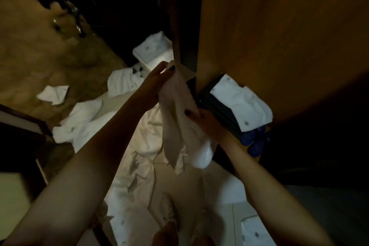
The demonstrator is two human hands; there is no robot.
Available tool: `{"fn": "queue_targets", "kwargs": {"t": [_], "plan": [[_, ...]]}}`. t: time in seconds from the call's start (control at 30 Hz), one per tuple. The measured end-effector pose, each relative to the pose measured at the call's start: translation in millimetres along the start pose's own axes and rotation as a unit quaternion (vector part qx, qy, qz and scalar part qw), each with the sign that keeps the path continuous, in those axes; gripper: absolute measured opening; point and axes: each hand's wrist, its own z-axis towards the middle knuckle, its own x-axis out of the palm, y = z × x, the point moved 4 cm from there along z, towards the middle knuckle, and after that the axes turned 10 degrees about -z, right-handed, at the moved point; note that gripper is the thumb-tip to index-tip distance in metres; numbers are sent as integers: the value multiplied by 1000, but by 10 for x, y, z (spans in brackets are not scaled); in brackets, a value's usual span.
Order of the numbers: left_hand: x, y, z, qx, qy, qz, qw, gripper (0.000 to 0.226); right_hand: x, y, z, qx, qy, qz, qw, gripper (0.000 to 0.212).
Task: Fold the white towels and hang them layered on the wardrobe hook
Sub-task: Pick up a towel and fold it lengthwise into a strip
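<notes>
A white towel (179,118) hangs in folds in front of the wooden wardrobe door (279,36), its top by the door's edge. My left hand (157,80) pinches the towel's upper end near the door edge. My right hand (205,122) grips the towel's lower right side, thumb on the cloth. The hook itself is hidden behind the towel and hands. More white towels (123,84) lie crumpled on the floor to the left, and a folded one (239,102) lies on a dark stack at the right.
A white bin (153,54) holding folded white cloth stands at the back. A sheet (147,158) is spread on the floor below, with my feet (169,211) on it. Blue items (255,142) lie under the dark stack. Another white piece (253,227) sits at bottom right.
</notes>
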Motion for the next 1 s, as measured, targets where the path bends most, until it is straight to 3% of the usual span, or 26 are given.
{"fn": "queue_targets", "kwargs": {"t": [0.13, 0.3, 0.37, 0.47, 0.57, 0.63, 0.7, 0.83, 0.93, 1.0], "plan": [[362, -529, -248, 32, 38, 25, 998, 12, -428, 428, -409, -46, -144, 0, 989, 24], [697, -886, -623, 28, 77, -66, 994, 20, -828, 842, -1042, -120, -117, 11, 986, 37], [899, -1002, -738, 33, 110, -99, 988, 21, -991, 928, -1219, -119, -103, -7, 988, 44], [1258, -1142, -882, 39, 173, -135, 975, 22, -1297, 944, -1388, -74, -105, 15, 992, 37], [1521, -1220, -991, 26, 239, -171, 955, 22, -1626, 986, -1470, -19, -124, 19, 992, 85], [1610, -1293, -1029, 12, 282, -196, 939, 16, -1821, 1133, -1512, -19, -142, 50, 988, 97], [1674, -1415, -1050, 2, 319, -206, 925, 6, -1964, 1301, -1521, -29, -156, 87, 984, 99], [1722, -1655, -1010, 13, 351, -191, 916, 7, -2010, 1511, -1463, -48, -164, 148, 974, 104], [1686, -1762, -937, 10, 359, -194, 913, 24, -1952, 1453, -1408, -49, -110, 212, 970, 77], [1652, -1810, -889, 9, 360, -186, 914, 36, -1899, 1388, -1437, -47, -89, 229, 968, 69]]}}
